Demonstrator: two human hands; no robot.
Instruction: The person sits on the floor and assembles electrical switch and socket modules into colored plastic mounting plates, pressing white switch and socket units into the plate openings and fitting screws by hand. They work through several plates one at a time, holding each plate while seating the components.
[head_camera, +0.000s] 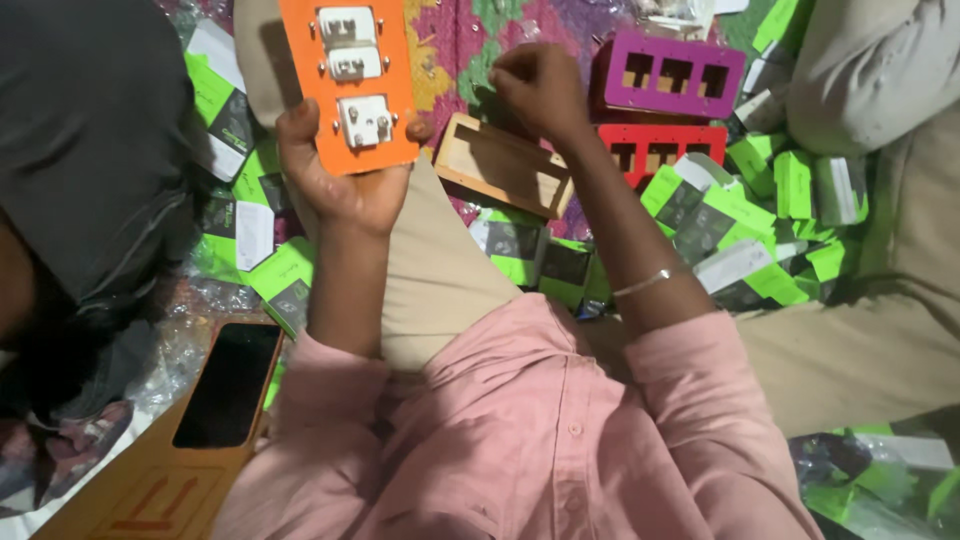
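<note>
My left hand (345, 185) holds up an orange switch plate (348, 80) by its lower edge. The plate carries white switch and socket modules with small screws. My right hand (540, 88) is curled shut over the patterned cloth, just above a pale wooden frame (502, 165) that rests on my beige trouser leg. Whether its fingertips pinch something small cannot be made out. A thin bracelet sits on my right wrist.
A purple plate (670, 75) with three rectangular cutouts lies beyond my right hand, and a red plate (662, 148) lies in front of it. Several green and white boxes (735, 215) litter the floor. A dark phone (228, 385) lies on an orange board at lower left. A person in dark clothes (90, 140) sits at left.
</note>
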